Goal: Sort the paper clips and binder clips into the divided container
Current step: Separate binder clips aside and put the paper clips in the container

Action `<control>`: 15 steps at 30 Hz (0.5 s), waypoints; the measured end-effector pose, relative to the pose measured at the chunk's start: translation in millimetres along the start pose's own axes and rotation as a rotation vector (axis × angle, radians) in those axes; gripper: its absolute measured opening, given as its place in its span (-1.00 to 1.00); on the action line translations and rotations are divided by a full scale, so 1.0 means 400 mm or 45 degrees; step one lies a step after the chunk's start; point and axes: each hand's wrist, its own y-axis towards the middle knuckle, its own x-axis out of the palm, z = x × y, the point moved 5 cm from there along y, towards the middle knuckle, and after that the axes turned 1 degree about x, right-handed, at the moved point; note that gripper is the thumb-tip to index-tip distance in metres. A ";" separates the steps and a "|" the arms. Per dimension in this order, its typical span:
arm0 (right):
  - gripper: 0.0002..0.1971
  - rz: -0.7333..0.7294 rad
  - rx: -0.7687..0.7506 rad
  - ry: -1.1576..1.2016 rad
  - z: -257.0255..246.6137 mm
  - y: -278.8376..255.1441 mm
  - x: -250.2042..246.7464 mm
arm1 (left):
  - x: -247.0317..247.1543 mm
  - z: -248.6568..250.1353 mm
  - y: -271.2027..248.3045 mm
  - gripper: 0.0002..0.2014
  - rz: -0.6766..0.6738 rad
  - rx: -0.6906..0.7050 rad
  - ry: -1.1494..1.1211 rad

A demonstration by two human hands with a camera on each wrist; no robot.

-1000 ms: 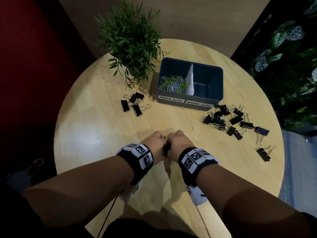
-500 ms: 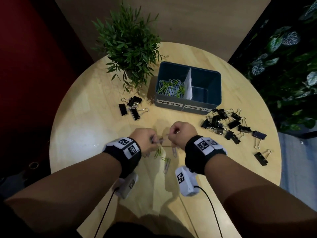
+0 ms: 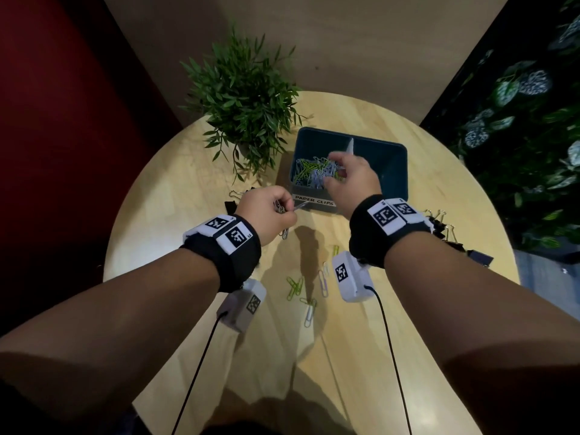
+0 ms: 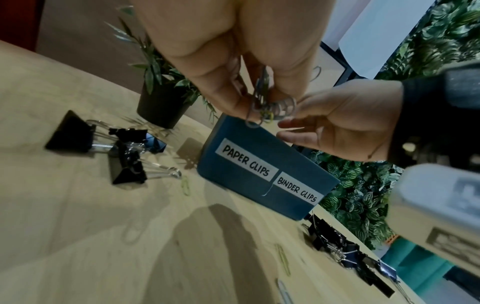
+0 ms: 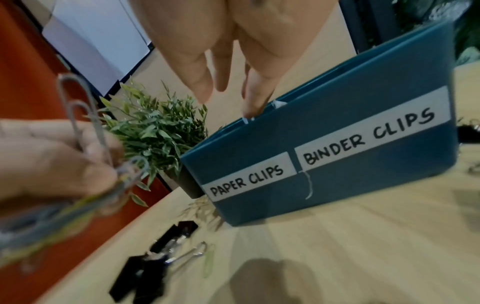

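Observation:
The blue divided container stands at the table's far side, labelled PAPER CLIPS on the left and BINDER CLIPS on the right. Its left compartment holds a heap of coloured paper clips. My right hand hovers over that heap, fingers straight and pointing down at the rim. My left hand pinches a small bunch of paper clips just in front of the container's left corner. Several loose paper clips lie on the table between my wrists.
A potted plant stands left of the container. Black binder clips lie in a group at the left, partly behind my left hand, and in a larger group at the right. The round table's edge curves close on both sides.
Both hands have lifted from the loose clips near the front and moved toward the container. The right hand now hangs open over the paper clip compartment; the left still pinches clips.

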 end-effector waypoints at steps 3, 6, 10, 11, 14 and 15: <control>-0.62 0.039 0.000 -0.279 0.026 -0.007 -0.021 | 0.001 0.006 0.011 -0.73 0.001 0.009 0.030; -0.60 -0.043 0.104 -0.451 0.066 -0.018 -0.030 | 0.000 -0.001 0.019 -0.72 0.034 -0.011 0.040; -0.66 -0.113 0.066 -0.511 0.085 -0.037 -0.022 | -0.001 0.013 0.028 -0.76 0.102 0.018 -0.062; -0.66 -0.115 0.064 -0.494 0.089 -0.038 -0.021 | -0.004 0.024 0.031 -0.79 0.135 0.040 -0.088; -0.66 -0.143 0.064 -0.434 0.094 -0.045 -0.014 | -0.012 0.061 0.050 -0.86 0.266 0.093 -0.112; -0.66 -0.147 0.056 -0.429 0.095 -0.048 -0.011 | -0.014 0.073 0.059 -0.87 0.307 0.111 -0.112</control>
